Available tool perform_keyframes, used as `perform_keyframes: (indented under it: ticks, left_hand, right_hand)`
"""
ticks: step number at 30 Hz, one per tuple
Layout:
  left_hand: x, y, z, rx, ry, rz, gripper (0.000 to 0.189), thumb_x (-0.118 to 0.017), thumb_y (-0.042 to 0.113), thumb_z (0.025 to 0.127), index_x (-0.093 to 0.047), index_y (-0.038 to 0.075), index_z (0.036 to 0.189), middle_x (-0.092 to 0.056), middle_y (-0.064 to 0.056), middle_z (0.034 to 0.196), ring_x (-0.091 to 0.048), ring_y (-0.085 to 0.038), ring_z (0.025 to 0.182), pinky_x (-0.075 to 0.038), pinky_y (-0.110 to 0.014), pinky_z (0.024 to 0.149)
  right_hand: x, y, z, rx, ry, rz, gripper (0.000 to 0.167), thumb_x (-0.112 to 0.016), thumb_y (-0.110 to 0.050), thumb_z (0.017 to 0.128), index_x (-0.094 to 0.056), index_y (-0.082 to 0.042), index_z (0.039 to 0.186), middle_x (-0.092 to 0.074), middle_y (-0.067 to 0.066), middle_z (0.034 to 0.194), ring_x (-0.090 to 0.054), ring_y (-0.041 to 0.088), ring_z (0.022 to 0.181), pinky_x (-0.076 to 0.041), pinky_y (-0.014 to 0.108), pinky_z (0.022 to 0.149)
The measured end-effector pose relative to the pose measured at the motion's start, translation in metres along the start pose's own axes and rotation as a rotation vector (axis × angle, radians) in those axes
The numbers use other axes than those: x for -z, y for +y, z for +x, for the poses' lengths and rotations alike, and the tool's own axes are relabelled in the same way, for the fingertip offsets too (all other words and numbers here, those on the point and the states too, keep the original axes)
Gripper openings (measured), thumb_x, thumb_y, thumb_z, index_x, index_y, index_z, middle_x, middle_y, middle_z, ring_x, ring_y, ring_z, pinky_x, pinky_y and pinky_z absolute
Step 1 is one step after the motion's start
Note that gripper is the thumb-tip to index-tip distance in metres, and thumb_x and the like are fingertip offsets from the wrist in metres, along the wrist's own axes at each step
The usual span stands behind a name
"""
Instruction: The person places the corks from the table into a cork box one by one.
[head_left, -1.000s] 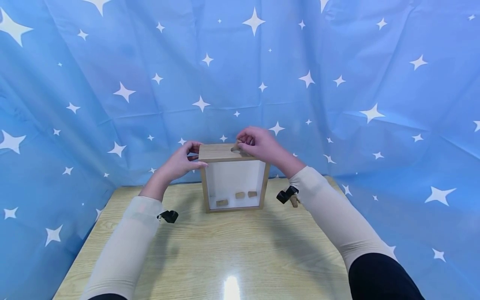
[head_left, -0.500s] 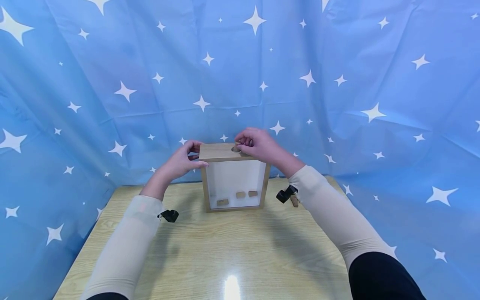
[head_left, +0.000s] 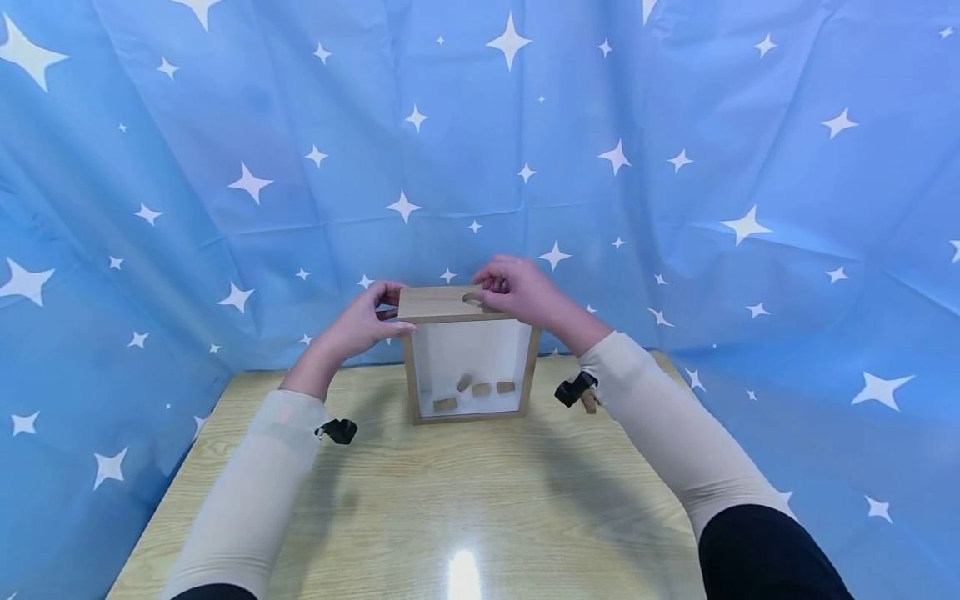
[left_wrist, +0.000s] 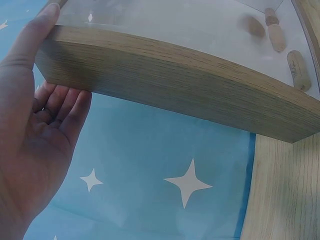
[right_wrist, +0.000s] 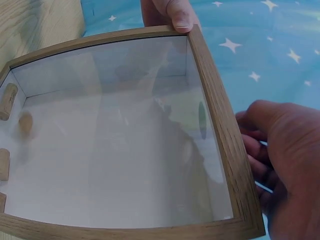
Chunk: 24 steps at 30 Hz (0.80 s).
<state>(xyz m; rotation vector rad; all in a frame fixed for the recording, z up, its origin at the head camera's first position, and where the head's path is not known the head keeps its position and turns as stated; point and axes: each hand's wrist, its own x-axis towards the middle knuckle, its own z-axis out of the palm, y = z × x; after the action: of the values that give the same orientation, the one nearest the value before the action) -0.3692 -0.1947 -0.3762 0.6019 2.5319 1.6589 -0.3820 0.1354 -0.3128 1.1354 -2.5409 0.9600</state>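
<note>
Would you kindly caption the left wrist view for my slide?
Left hand grips a rectangular brown wood-framed box containing four tan cylindrical corks.

thumb-forward left grip (head_left: 362, 327), bent-fingered right grip (head_left: 521, 289)

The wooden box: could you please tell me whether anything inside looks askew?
Yes: one cork in the wooden box looks blurred and tilted, probably mid-fall, whereas the other three corks lie on their sides.

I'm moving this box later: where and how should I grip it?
Probably by the side walls of the box, coming from left and right: it stands upright, slim enough that the left hand spans its corner, thumb in front, fingers behind.
</note>
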Motion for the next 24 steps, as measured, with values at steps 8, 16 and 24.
perform_keyframes:
  ticks: [8, 16, 24]
  left_hand:
    - [0.000, 0.000, 0.000, 0.001, 0.000, 0.010, 0.075, -0.092, 0.023, 0.095, -0.049, 0.009, 0.155, -0.055, -0.016, 0.146, -0.058, -0.038, 0.138, -0.062, -0.045, 0.095]
    - [-0.001, 0.000, -0.002, 0.004, 0.005, 0.010, 0.074, -0.091, 0.022, 0.096, -0.049, 0.009, 0.155, -0.054, -0.017, 0.147, -0.056, -0.038, 0.139, -0.059, -0.052, 0.101]
    - [-0.002, 0.001, -0.003, 0.010, 0.007, 0.014, 0.074, -0.090, 0.021, 0.097, -0.048, 0.009, 0.156, -0.053, -0.018, 0.148, -0.055, -0.039, 0.141, -0.057, -0.055, 0.105]
  right_hand:
    - [0.008, 0.001, -0.013, -0.016, 0.034, 0.058, 0.017, -0.078, -0.006, 0.103, -0.079, -0.001, 0.119, -0.071, 0.008, 0.106, -0.066, 0.023, 0.094, -0.059, 0.036, 0.084]
    - [0.020, 0.011, -0.044, -0.036, 0.140, 0.091, 0.009, -0.079, -0.005, 0.102, -0.080, -0.003, 0.111, -0.070, 0.008, 0.100, -0.065, 0.023, 0.088, -0.057, 0.033, 0.077]
    - [0.032, 0.024, -0.085, -0.070, 0.251, 0.099, 0.005, -0.078, -0.002, 0.102, -0.079, -0.001, 0.107, -0.071, 0.007, 0.099, -0.065, 0.021, 0.088, -0.055, 0.028, 0.076]
